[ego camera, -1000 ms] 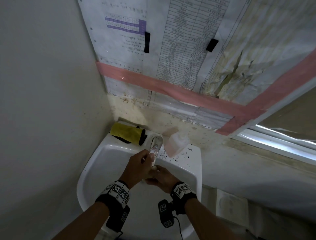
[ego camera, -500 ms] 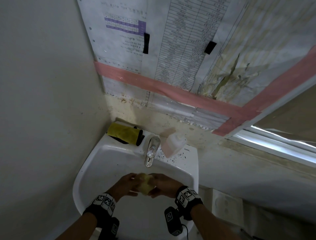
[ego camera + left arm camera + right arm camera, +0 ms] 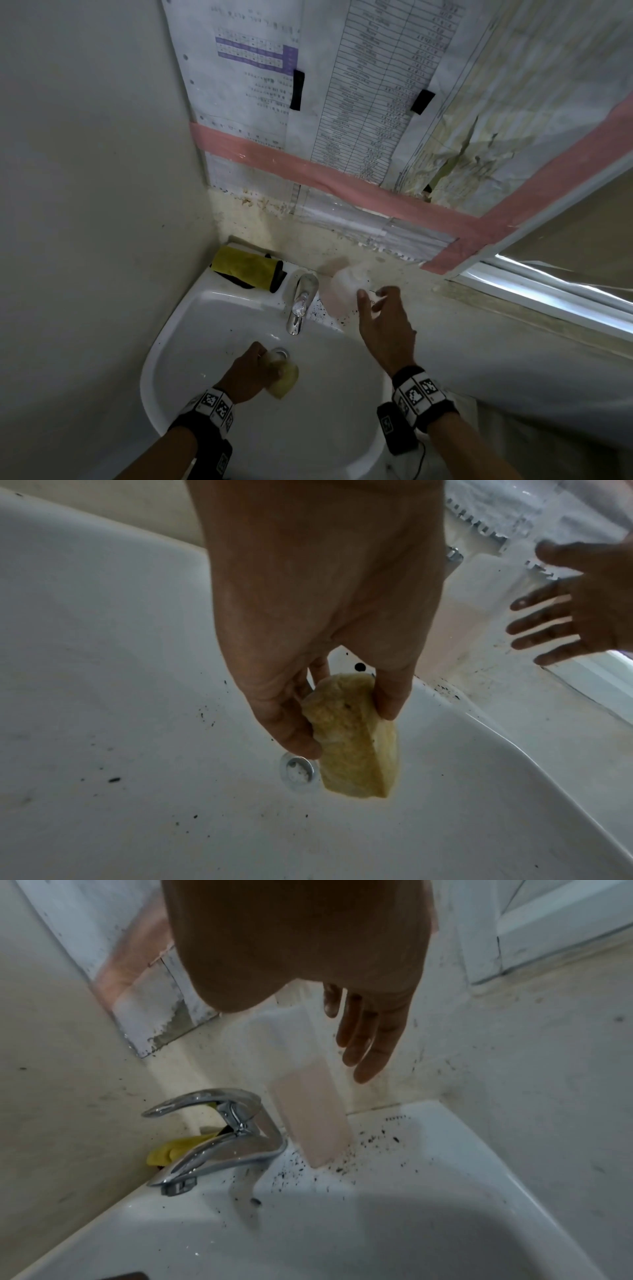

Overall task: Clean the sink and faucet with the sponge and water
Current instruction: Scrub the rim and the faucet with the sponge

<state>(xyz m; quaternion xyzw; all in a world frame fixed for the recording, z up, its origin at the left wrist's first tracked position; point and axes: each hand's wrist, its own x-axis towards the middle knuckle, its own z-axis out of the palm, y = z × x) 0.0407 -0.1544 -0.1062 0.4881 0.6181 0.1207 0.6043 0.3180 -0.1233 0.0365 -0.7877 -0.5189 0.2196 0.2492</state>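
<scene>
Right hand now off sponge, fingers spread beside bottle

Your sink is glossy white ceramic, smooth but flecked with dark grit. The faucet is polished chrome, mirror-bright and wet. Your sponge looks porous, rough and yellow. The bottle is cloudy translucent plastic. A yellow cloth looks soft and matt.
</scene>
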